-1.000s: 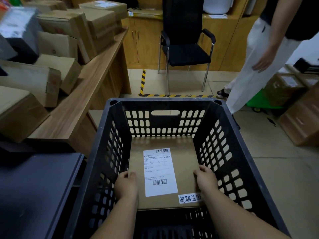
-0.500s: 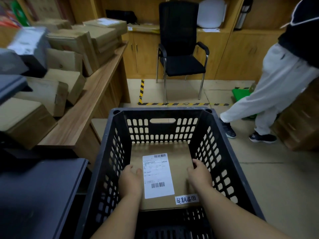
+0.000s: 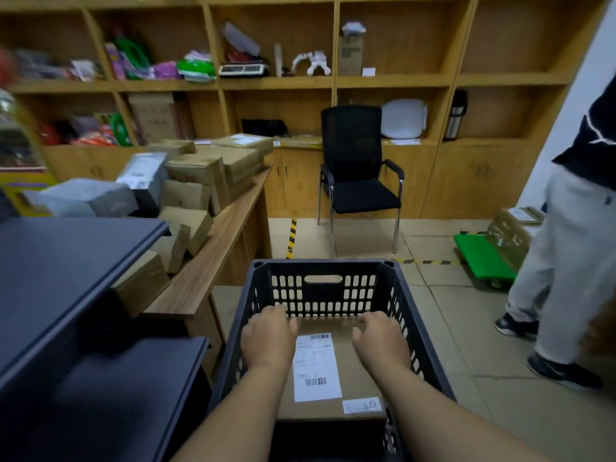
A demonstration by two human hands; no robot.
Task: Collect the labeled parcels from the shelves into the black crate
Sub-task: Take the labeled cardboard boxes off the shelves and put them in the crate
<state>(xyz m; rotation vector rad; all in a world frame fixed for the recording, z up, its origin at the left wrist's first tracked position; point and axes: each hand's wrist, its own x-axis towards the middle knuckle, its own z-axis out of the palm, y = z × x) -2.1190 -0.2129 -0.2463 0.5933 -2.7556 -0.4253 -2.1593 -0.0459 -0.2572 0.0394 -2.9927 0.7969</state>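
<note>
half a second ago our hands clasped the two sides of the flat brown cardboard parcel with the white barcode label (image 3: 325, 365); now they have let go and risen above it, so we judge this parcel delivered and the next one due; the parcel lies flat on the floor of the black perforated plastic crate (image 3: 321, 288), label up, a small white sticker at its near right corner; it is the only thing we see in the crate; our left hand (image 3: 268, 336) hovers over the parcel's left edge, fingers loosely bent and holding nothing; our right hand (image 3: 380, 338) hovers over its right edge, fingers spread and relaxed, likewise empty; left of the crate a wooden surface (image 3: 213, 265) carries a heap of brown cardboard boxes (image 3: 206, 181); beyond the crate stands a black mesh armchair (image 3: 358, 181), and behind that the wooden wall shelves (image 3: 393, 83); right of the crate a person in pale trousers (image 3: 566, 261) stands on the tiled floor.
</note>
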